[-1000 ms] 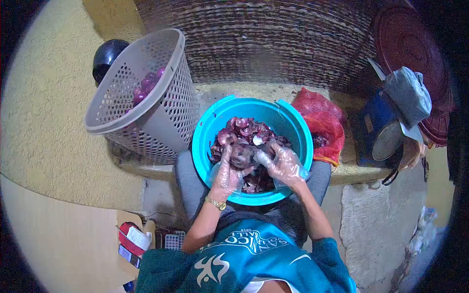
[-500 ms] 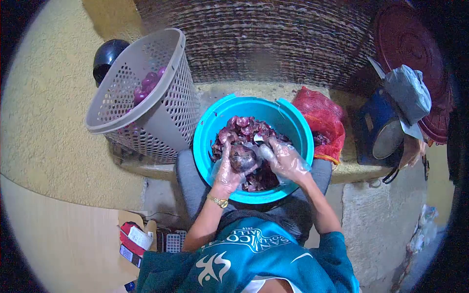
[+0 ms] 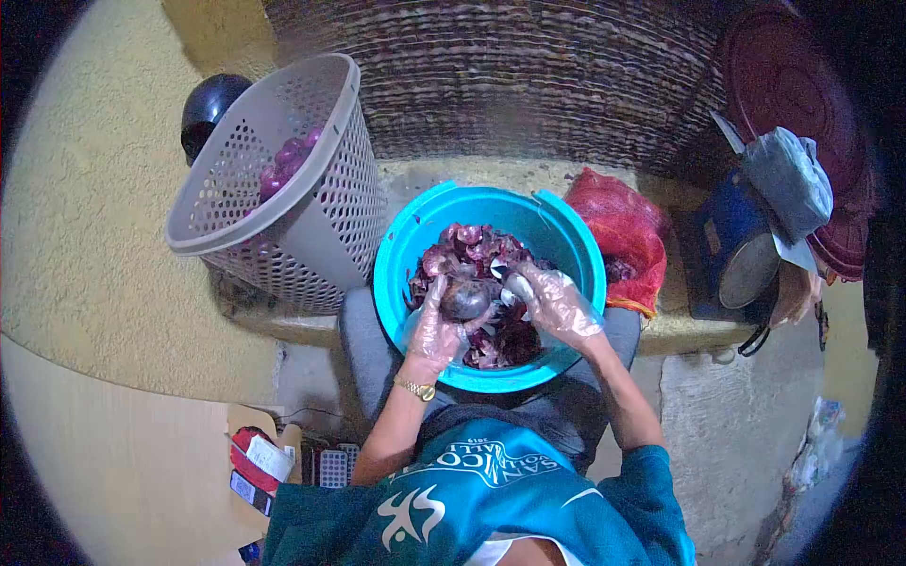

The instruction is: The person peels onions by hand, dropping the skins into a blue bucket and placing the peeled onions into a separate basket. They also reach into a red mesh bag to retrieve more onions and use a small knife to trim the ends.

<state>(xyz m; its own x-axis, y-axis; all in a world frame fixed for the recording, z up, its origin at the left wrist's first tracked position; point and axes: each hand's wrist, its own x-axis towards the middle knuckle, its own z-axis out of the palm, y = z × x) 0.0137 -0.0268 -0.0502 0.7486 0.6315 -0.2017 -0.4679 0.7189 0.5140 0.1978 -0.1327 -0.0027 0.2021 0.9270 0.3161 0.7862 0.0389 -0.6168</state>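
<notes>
My left hand (image 3: 436,332), in a clear plastic glove, cups a dark-skinned red onion (image 3: 465,299) over the turquoise basin (image 3: 389,325). My right hand (image 3: 561,307), gloved the same way, is closed on what looks like a small knife (image 3: 499,269). Only a short bright piece of its blade shows past the fingers, just right of the onion; its handle is hidden. Below both hands, a heap of purple onion skins (image 3: 472,247) lies in the basin, which sits between my knees.
At the left stands a grey perforated basket (image 3: 344,170) with peeled onions (image 3: 283,170) inside. A red mesh sack (image 3: 623,217) lies right of the basin. Farther right are a blue container (image 3: 731,231) and a dark red lid (image 3: 793,85). A wooden table (image 3: 123,453) fills the lower left.
The onion has turned slightly in my left hand and sits a little higher. My right hand has shifted slightly, still holding the knife.
</notes>
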